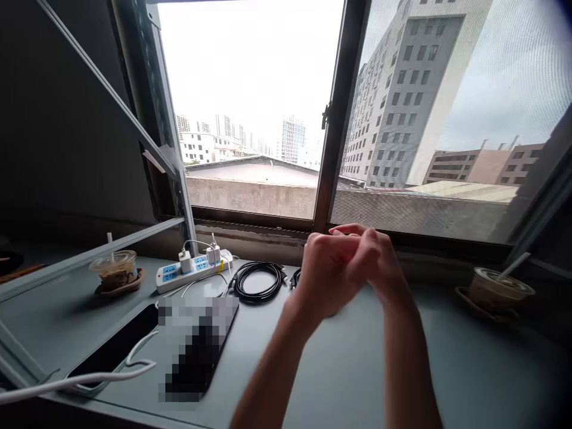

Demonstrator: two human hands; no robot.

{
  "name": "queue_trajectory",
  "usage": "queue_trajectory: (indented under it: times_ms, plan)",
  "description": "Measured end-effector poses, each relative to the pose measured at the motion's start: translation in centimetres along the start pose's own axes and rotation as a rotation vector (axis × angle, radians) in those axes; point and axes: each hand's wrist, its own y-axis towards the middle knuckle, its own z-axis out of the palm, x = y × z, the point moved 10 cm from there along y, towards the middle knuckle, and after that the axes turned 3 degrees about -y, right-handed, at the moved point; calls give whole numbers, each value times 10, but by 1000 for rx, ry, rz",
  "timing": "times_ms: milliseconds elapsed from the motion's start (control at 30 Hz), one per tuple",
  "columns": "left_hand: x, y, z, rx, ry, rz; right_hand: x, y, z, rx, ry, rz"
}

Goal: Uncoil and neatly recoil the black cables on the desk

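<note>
My left hand (328,268) and my right hand (374,259) are raised over the shelf, pressed together in front of the window sill. Both have their fingers curled in, and the right fingers seem to overlap the left ones. Whatever lies between them, if anything, is hidden. Behind the hands, on the surface, is a coiled black cable (236,285); part of a second black cable (295,277) shows at the edge of my left hand.
At left stand a power strip (196,269) with white chargers, a phone (120,345), and a pixelated dark flat device (201,345). A white cable (102,377) crosses the front. Drink cups (118,271) (500,289) with straws stand at both sides. A metal frame (170,143) rises at left.
</note>
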Motion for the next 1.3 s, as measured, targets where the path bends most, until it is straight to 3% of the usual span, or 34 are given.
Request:
queue_trajectory:
  times_ms: [167, 267, 400, 500, 567, 667, 800, 1100, 1300]
  plan:
    - [128, 15, -19, 176, 57, -333, -19, 10, -20, -52, 48, 87]
    - [213, -2, -55, 239, 213, -710, -16, 8, -29, -50, 102, 97]
    - [266, -35, -107, 281, 295, -950, -5, 0, -38, -54, 196, 48]
    - [292, -63, -133, 289, 374, -1113, 2, -5, -41, -62, 244, 22]
    - [309, -79, -136, 300, 435, -1195, 5, -8, -43, -73, 242, 5]
    - [336, -94, -119, 359, 483, -1261, 7, -9, -45, -81, 236, -8]
    - [360, -98, -93, 446, 502, -1247, 5, -11, -51, -90, 258, 15]
    - [364, -105, -86, 534, 506, -1212, 11, -23, -59, -9, 432, 21]
    - [349, -88, -95, 427, 486, -1121, 10, -27, -58, 0, 493, 68]
